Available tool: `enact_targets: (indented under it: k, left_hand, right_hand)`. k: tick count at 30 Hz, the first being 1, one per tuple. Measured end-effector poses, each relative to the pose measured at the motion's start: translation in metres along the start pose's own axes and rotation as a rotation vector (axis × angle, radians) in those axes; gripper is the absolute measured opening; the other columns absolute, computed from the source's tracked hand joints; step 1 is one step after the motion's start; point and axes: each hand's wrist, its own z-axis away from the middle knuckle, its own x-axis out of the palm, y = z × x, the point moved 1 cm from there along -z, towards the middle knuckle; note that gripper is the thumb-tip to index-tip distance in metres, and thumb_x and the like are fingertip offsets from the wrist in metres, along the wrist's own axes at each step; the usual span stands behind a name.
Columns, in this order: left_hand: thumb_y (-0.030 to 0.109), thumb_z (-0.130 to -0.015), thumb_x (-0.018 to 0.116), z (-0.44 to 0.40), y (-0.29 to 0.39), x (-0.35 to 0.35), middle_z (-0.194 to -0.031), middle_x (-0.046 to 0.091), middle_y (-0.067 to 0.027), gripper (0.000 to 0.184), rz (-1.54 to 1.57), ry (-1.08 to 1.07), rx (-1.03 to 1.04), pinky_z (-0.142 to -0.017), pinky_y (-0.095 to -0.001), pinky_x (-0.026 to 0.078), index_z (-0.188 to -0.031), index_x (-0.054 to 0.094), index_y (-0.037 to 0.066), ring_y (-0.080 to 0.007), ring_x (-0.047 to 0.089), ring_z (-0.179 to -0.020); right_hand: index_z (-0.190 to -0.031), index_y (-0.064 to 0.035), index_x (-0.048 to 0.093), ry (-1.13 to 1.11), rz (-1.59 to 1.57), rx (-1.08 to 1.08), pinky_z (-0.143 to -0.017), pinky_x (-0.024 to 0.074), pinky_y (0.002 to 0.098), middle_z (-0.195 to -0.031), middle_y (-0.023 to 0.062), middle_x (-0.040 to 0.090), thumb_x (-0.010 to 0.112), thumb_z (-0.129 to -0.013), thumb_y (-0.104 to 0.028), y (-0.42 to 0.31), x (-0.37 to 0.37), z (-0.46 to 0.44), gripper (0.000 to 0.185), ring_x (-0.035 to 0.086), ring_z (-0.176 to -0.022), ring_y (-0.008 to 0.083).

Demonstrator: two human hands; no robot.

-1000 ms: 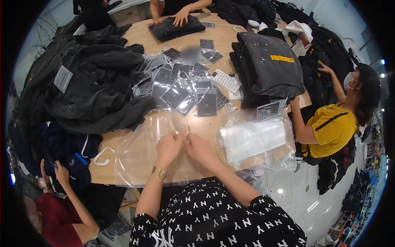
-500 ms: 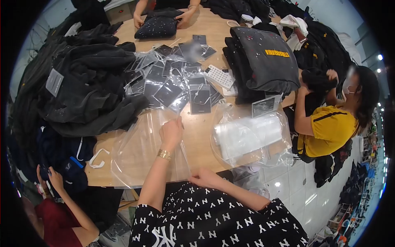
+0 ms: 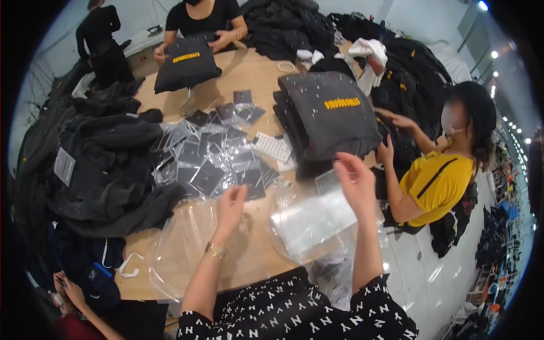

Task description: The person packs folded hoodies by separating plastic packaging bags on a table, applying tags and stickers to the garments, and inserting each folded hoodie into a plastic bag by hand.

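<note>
My left hand (image 3: 231, 205), with a gold watch at the wrist, is raised over the table just in front of the tags, its fingers curled together; what it holds, if anything, is too small to name. Below it a clear plastic bag (image 3: 184, 243) lies flat. My right hand (image 3: 356, 184) is up at the front of a stack of folded dark garments (image 3: 334, 122) with yellow lettering, fingers apart and nothing in them. Under and left of that hand lies a pile of folded clear bags (image 3: 311, 221). Dark tags in clear sleeves (image 3: 212, 161) are heaped mid-table.
Loose dark garments (image 3: 107, 164) cover the left. A white perforated block (image 3: 273, 147) sits beside the tags. Across the table a person (image 3: 207, 20) holds a folded dark garment (image 3: 188, 62). A person in yellow (image 3: 436, 184) handles garments at right; another person's hands (image 3: 69, 289) show lower left.
My right hand has risen from the table's front edge to the garment stack. My left hand has left the bag's edge. The person opposite has lifted the folded garment. The view has shifted.
</note>
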Motion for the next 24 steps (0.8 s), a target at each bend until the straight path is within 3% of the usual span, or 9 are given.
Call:
enact_targets:
  k: [3,7,8,11,14,19,20,23,24]
  left_hand:
    - [0.037,-0.095,0.06,-0.064,0.032,0.051,-0.094,0.063,-0.0044,0.034,0.349,-0.151,-0.1,-0.069,-0.0254,0.05,-0.103,0.061,0.004,-0.0121,0.063,-0.084]
    - [0.071,-0.078,0.062,-0.149,0.067,0.139,-0.137,0.044,-0.02,0.098,0.574,-0.313,-0.399,-0.094,-0.0367,0.043,-0.139,0.038,-0.002,-0.0268,0.051,-0.119]
    - [0.072,-0.076,0.063,-0.157,0.079,0.154,-0.139,0.045,-0.0194,0.101,0.626,-0.421,-0.448,-0.097,-0.036,0.041,-0.14,0.039,-0.002,-0.0265,0.049,-0.123]
    - [0.055,-0.073,0.078,-0.184,0.089,0.196,-0.123,0.06,-0.0175,0.083,0.626,-0.351,-0.396,-0.093,-0.0392,0.048,-0.127,0.055,-0.004,-0.024,0.059,-0.114]
    - [0.041,-0.068,0.085,-0.197,0.087,0.218,-0.118,0.064,-0.0165,0.077,0.505,-0.251,-0.371,-0.085,-0.0314,0.05,-0.117,0.059,-0.013,-0.0228,0.065,-0.1]
    - [0.025,-0.076,0.078,-0.213,0.113,0.236,-0.106,0.066,-0.0137,0.054,0.915,-0.389,-0.497,-0.081,-0.0372,0.053,-0.114,0.059,-0.009,-0.0261,0.066,-0.094]
    - [0.026,-0.077,0.077,-0.217,0.125,0.23,-0.107,0.066,-0.0136,0.053,0.908,-0.384,-0.463,-0.081,-0.0373,0.053,-0.115,0.059,-0.007,-0.0256,0.066,-0.095]
    - [0.033,-0.083,0.07,-0.205,0.174,0.184,-0.111,0.065,-0.0126,0.05,0.902,-0.496,-0.363,-0.083,-0.0365,0.053,-0.118,0.059,-0.001,-0.0233,0.065,-0.097]
    - [0.037,-0.086,0.065,-0.176,0.204,0.157,-0.111,0.066,-0.0123,0.047,0.859,-0.487,-0.329,-0.084,-0.0347,0.053,-0.116,0.061,0.001,-0.0219,0.066,-0.096]
  right_hand:
    - [-0.113,0.0018,0.064,0.03,-0.142,-0.022,-0.071,0.0508,0.0231,-0.093,0.0053,0.069,0.064,-0.092,-0.008,0.016,-0.025,-0.003,0.023,0.065,-0.08,0.0108]
    - [-0.111,0.0057,0.062,-0.042,-0.279,0.114,-0.069,0.0537,0.0265,-0.095,0.0109,0.068,0.059,-0.092,0.0,0.023,-0.037,0.049,0.02,0.066,-0.077,0.0151]
    - [-0.11,0.0054,0.062,-0.018,-0.276,0.162,-0.068,0.0536,0.0264,-0.094,0.0109,0.068,0.06,-0.091,0.0,0.026,-0.042,0.063,0.019,0.067,-0.076,0.0155]
    - [-0.108,0.0048,0.063,0.055,-0.22,0.304,-0.066,0.0532,0.0259,-0.092,0.0105,0.069,0.062,-0.09,-0.001,0.042,-0.066,0.096,0.018,0.068,-0.074,0.0161]
    - [-0.107,0.0041,0.063,0.124,-0.2,0.383,-0.065,0.0525,0.0251,-0.091,0.0099,0.069,0.063,-0.09,-0.003,0.048,-0.085,0.105,0.018,0.068,-0.074,0.0161]
    - [-0.111,0.0022,0.064,0.135,-0.206,0.35,-0.067,0.0519,0.0241,-0.087,0.0072,0.068,0.063,-0.091,-0.005,0.051,-0.083,0.091,0.021,0.067,-0.074,0.0139]
    - [-0.124,0.0002,0.057,0.098,-0.215,0.359,-0.072,0.0517,0.0244,-0.099,0.0099,0.067,0.065,-0.088,-0.003,0.061,-0.082,0.09,0.037,0.066,-0.087,0.0154]
    - [-0.138,-0.0022,0.043,0.19,-0.255,0.239,-0.081,0.0504,0.0262,-0.118,0.0147,0.059,0.068,-0.085,-0.002,0.063,-0.064,0.075,0.058,0.059,-0.107,0.0186]
    - [-0.148,-0.0064,0.028,0.16,-0.311,0.28,-0.099,0.0423,0.0331,-0.133,0.0195,0.048,0.066,-0.086,-0.005,0.064,-0.06,0.071,0.073,0.051,-0.12,0.0241]
